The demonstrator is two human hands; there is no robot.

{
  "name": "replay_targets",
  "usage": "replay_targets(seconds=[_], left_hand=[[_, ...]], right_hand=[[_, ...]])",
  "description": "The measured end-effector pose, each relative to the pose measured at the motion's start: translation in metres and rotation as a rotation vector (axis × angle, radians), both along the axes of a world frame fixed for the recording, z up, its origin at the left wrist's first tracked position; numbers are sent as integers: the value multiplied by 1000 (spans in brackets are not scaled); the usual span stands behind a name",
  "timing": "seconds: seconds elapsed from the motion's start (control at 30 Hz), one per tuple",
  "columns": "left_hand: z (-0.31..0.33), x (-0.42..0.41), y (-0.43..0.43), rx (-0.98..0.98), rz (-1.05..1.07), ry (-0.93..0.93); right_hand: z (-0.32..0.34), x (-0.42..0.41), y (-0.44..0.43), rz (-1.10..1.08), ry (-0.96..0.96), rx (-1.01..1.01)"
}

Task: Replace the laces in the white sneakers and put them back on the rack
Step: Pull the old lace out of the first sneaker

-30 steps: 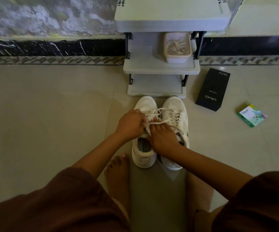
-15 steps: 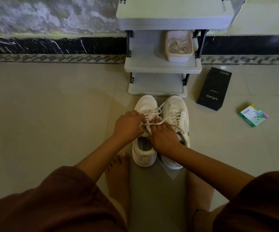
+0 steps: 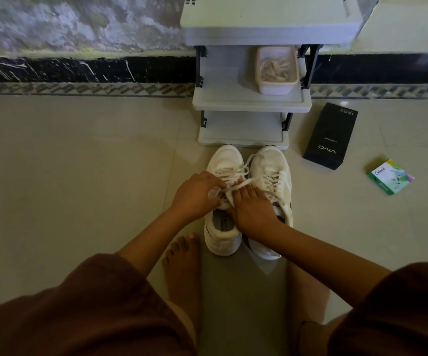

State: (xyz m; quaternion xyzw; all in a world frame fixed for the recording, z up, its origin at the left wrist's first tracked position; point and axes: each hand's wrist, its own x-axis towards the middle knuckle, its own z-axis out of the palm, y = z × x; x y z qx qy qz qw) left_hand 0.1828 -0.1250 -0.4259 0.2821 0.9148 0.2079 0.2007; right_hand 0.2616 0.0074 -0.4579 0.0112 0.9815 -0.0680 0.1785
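Your bare foot (image 3: 182, 260) stands just left of the white sneakers (image 3: 272, 163), which sit side by side on the floor, toes just before the rack (image 3: 246, 100). Your left hand (image 3: 197, 195) curls round the lace (image 3: 243, 185) over the left one's tongue. Your right hand (image 3: 252, 210) lies on that lace (whether it pinches, you cannot tell). The rack's middle shelf holds a tub (image 3: 277, 87). A black box (image 3: 331, 137) and a green box (image 3: 391, 177) lie to its right.

Left hand (image 3: 197, 192) grips the lace (image 3: 249, 181) — right hand (image 3: 255, 213) touches it.
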Motion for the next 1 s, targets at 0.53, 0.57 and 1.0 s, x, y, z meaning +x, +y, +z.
replay_targets(seconds=[0.53, 0.57, 1.0], left_hand=[[1, 1, 1, 291, 219, -75], [-1, 4, 2, 293, 253, -43], [-21, 31, 0, 259, 382, -1]], right_hand=[[-3, 1, -2, 13, 62, 12], [-3, 1, -1, 13, 66, 12], [-5, 2, 0, 3, 82, 11]])
